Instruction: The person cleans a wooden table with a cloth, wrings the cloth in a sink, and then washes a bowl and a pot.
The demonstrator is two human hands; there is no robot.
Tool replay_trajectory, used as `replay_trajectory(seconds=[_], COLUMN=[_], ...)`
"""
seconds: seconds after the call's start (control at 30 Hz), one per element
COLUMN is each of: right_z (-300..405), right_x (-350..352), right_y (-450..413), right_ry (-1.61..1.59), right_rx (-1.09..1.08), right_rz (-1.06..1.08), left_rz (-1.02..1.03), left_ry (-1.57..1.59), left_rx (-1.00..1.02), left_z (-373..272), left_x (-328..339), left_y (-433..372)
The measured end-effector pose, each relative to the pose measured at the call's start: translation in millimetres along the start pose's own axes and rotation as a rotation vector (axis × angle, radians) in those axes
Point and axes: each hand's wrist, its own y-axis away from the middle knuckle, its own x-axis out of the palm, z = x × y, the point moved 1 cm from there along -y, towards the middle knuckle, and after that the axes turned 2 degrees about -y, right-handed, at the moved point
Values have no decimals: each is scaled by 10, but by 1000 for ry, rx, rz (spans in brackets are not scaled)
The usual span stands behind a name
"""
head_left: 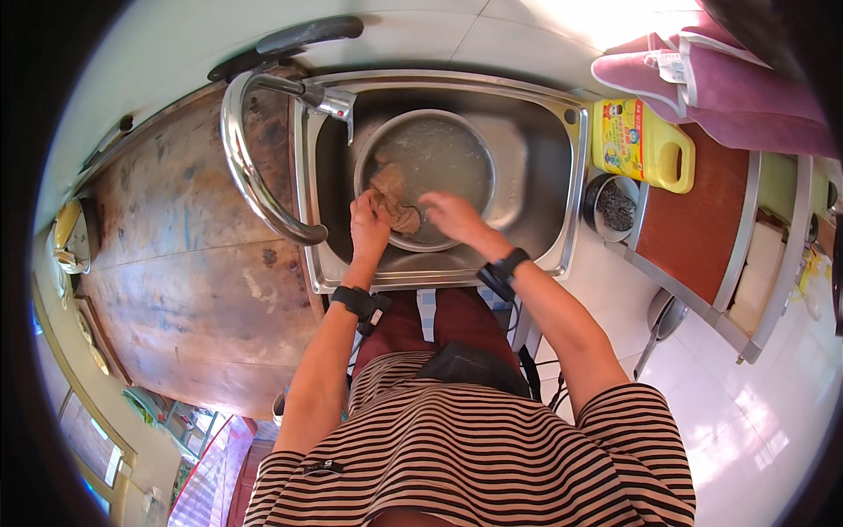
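A round metal basin [490,155] of cloudy water stands in the stainless steel sink [546,171]. My left hand [369,227] grips a wet, crumpled brown cloth [395,194] at the basin's near left side. Part of the cloth hangs into the water, and its lower end is bunched near the rim. To the right of the cloth, my right hand [454,214] hovers over the basin with bent fingers, slightly apart from the fabric. Nothing shows between its fingers.
A chrome gooseneck faucet [240,151] arches left of the basin, over a stained wooden counter [197,263]. Right of the sink are a yellow detergent jug [642,145], a bowl holding a dark scouring pad [616,207] and pink slippers [724,85]. A pan [665,313] sits lower right.
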Motion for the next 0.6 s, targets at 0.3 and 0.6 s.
replay_trajectory(seconds=[0.3,0.6], right_z=[-552,-690], right_x=[-2023,-2236], right_y=[1195,1284], right_ry=[639,888], right_rx=[300,601], right_rz=[-874,-589], left_rz=[178,346], left_ry=[-89,-227], left_rx=[40,122], left_z=[-95,-75], left_x=[301,441], left_y=[85,118])
